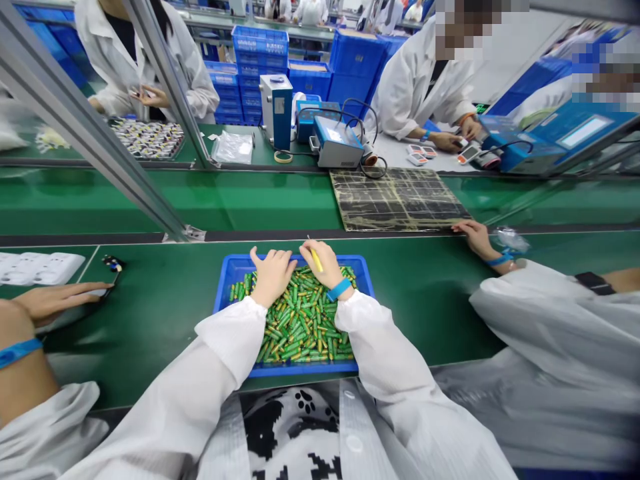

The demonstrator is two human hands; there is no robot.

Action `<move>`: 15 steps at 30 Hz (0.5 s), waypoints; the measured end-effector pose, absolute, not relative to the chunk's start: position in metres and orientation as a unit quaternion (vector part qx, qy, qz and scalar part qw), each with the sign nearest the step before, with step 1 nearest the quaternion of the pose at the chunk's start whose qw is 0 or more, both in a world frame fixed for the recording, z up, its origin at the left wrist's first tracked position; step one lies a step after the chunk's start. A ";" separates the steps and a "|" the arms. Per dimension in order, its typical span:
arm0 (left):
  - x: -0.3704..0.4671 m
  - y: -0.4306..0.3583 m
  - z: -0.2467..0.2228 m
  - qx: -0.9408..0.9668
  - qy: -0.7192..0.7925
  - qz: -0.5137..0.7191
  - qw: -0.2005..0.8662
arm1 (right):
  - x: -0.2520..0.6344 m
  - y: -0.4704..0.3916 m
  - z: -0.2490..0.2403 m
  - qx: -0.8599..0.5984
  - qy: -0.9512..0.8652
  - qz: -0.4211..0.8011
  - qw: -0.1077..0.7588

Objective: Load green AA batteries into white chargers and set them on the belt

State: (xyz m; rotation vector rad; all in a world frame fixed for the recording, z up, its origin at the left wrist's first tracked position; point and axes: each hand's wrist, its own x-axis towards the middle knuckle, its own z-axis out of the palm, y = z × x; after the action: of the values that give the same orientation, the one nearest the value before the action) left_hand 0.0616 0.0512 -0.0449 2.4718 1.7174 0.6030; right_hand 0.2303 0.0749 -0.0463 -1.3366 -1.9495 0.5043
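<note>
Small green cylindrical batteries [305,320] with gold-coloured ends lie heaped in a shallow blue plastic bin [310,369] on the green bench in front of me. Over the far left part of the heap is my left hand [273,277], its fingers spread and bent down towards the batteries; their tips are partly hidden. My right hand [327,267], with a blue wristband, is closed around a slim yellow pen-like tool [317,261]. A thin tip sticks out beyond the tool's far end. Both hands are close together near the bin's far rim.
To the left, another person's hand [65,300] rests near white socket-like parts [43,268]. On the right, a co-worker's hand [475,239] touches a dark, taped board [400,200]. A metal frame post [115,133] stands at front left. Blue instruments [337,141] sit across the line.
</note>
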 end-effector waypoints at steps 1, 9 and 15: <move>0.057 0.055 -0.044 0.804 0.562 0.191 0.034 | 0.231 0.075 -0.046 -0.510 -0.786 0.175 0.302; 0.047 0.067 -0.044 0.828 0.541 0.148 0.030 | 0.225 0.071 -0.043 -0.528 -0.837 0.082 0.120; 0.048 0.067 -0.045 0.828 0.540 0.148 0.023 | 0.221 0.065 -0.040 -0.558 -0.821 0.059 0.103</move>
State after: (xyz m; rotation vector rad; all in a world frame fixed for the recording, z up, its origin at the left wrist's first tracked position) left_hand 0.0480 0.0666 -0.0447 2.5650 1.6712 0.4578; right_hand 0.2207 0.0647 -0.0404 -1.6483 -2.4233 0.1753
